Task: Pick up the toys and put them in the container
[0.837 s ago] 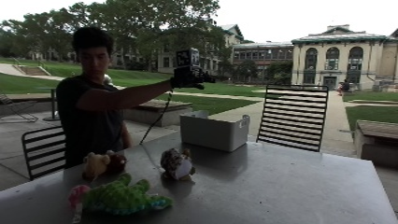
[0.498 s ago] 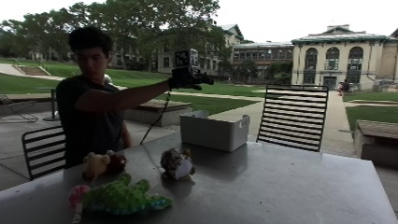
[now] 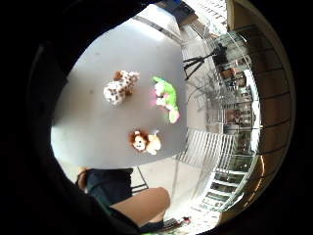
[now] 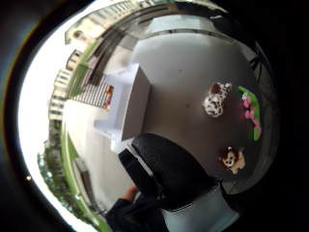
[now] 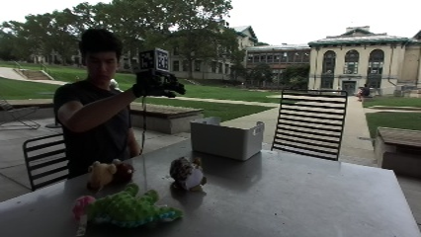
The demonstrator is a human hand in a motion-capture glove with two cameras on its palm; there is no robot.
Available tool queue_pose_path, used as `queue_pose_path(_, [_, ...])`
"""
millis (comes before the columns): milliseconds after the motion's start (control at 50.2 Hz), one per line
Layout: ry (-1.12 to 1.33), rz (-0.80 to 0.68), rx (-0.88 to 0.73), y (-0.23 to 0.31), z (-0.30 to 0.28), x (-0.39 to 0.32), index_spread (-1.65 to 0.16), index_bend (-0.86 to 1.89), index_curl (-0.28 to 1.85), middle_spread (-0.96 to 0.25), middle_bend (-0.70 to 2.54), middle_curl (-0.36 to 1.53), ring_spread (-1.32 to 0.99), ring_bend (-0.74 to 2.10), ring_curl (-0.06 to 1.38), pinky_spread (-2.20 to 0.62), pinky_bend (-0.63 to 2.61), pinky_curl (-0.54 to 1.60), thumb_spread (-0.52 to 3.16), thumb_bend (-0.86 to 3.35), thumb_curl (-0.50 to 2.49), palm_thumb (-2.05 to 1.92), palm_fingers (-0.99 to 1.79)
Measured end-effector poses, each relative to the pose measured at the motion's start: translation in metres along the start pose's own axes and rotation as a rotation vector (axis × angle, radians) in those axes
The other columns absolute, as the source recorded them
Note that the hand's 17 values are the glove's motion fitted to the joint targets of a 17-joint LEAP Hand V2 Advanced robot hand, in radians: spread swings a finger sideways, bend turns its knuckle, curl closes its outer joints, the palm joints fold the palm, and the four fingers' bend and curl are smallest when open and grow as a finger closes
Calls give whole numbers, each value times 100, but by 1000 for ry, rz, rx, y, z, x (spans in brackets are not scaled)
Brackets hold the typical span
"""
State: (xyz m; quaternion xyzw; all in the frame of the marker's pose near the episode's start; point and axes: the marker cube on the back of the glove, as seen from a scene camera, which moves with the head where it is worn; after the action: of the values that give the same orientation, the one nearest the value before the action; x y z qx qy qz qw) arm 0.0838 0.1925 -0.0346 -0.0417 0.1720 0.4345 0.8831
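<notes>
**Hand high, three toys untouched: the risk lies in the descent**

Outside view: the gloved right hand is raised well above the table, holding no toy; whether its fingers are spread or curled I cannot tell; the white container stands at the far side, right of the hand; the spotted toy sits near the middle, the lion toy to its left, the green toy nearest the camera; reaching down from this height could, I judge, knock the upright spotted toy over.

Little finger side palm view: all three toys lie apart on the table; the green toy and lion toy sit near an edge, so a nudge might push one off.

Thumb side palm view: the container looks empty as far as shows; nothing is yet put away.
</notes>
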Motion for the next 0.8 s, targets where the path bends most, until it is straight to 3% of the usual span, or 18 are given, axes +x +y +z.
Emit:
queue_pose_path(359, [-62,203,-76,79,101,107,-28,32,39,-3,17,30,-3,14,12,8,60,31,102,-10,14,-13,-4])
queue_pose_path(618, [-64,265,-202,123,201,143,-32,40,43,-1,15,30,-2,12,10,9,66,33,98,-9,15,-13,-9])
queue_pose_path(798, [-95,303,-250,144,240,142,-33,48,46,0,14,29,-1,10,7,10,69,35,97,-8,16,-10,-9])
